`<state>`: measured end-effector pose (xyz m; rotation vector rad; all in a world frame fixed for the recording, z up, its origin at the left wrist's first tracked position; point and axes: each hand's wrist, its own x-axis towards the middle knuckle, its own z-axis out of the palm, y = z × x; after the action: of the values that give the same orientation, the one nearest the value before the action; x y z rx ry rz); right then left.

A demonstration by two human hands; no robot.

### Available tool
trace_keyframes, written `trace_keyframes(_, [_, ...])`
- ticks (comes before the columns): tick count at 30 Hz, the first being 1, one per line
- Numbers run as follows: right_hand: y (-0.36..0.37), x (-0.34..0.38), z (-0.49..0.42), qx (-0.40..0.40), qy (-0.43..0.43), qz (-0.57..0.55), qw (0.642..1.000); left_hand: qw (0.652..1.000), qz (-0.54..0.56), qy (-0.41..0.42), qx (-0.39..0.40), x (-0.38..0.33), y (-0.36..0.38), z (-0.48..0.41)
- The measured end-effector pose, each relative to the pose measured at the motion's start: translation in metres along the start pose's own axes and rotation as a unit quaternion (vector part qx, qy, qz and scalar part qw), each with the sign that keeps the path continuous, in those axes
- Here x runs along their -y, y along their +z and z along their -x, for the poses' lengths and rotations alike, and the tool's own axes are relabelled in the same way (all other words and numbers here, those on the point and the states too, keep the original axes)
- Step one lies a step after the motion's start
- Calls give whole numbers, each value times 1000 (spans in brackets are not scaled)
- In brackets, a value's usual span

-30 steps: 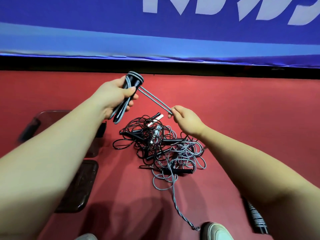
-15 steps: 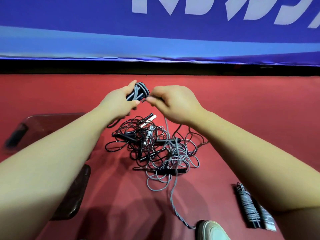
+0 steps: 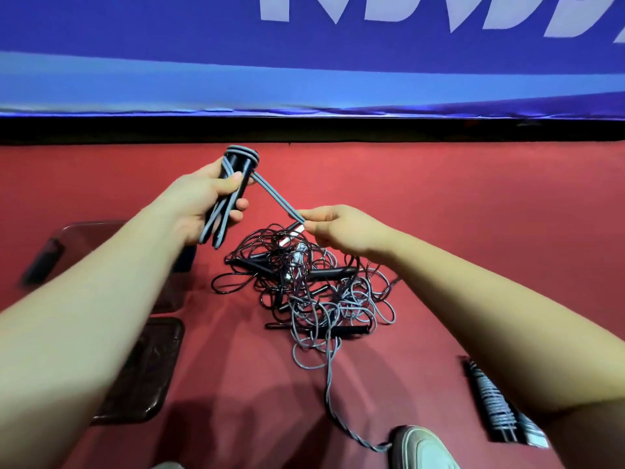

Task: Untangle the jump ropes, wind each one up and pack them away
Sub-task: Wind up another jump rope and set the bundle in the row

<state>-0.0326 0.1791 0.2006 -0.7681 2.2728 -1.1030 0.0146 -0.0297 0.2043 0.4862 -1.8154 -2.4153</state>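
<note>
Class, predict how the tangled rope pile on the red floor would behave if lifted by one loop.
The tangled rope pile would probably sag floppily: its thin cords lie in loose curls. Interlocked loops would likely drag several black handles along.

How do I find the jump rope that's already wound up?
On the red floor, look lower right, beside the person's right forearm. A black-handled jump rope lies there with grey cord coiled tightly round it. Unlike the loose tangled pile of ropes in the middle, it is one neat bundle.
</note>
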Motion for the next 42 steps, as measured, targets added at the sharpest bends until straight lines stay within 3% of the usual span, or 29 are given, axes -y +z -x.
trace_keyframes(8, [-11,-7,1,32,35,-66,997,994,-108,-6,20,12,-5,-4])
trace_keyframes(13, [-12,9,7,-35,-33,42,998,967,-252,14,-9,14,2,-7])
trace_keyframes(17, [-11,20,6,-89,-87,158,980,940,-340,30,-3,17,14,-7])
trace_keyframes(21, [-19,27,4,-124,-94,188,970,842,-534,79,3,21,27,-2])
trace_keyframes(25, [-30,28,-1,-149,-72,297,940,763,-634,95,86,16,44,11])
trace_keyframes(29, [-45,28,2,-114,-66,370,920,726,-652,110,190,11,51,21])
trace_keyframes(34, [-63,28,11,13,-81,281,956,705,-640,112,284,7,56,32])
trace_keyframes(38, [-73,20,13,75,-98,255,959,688,-643,111,318,5,64,38])
trace_keyframes(42, [-75,-3,11,140,-52,51,988,702,-621,118,328,0,68,46])
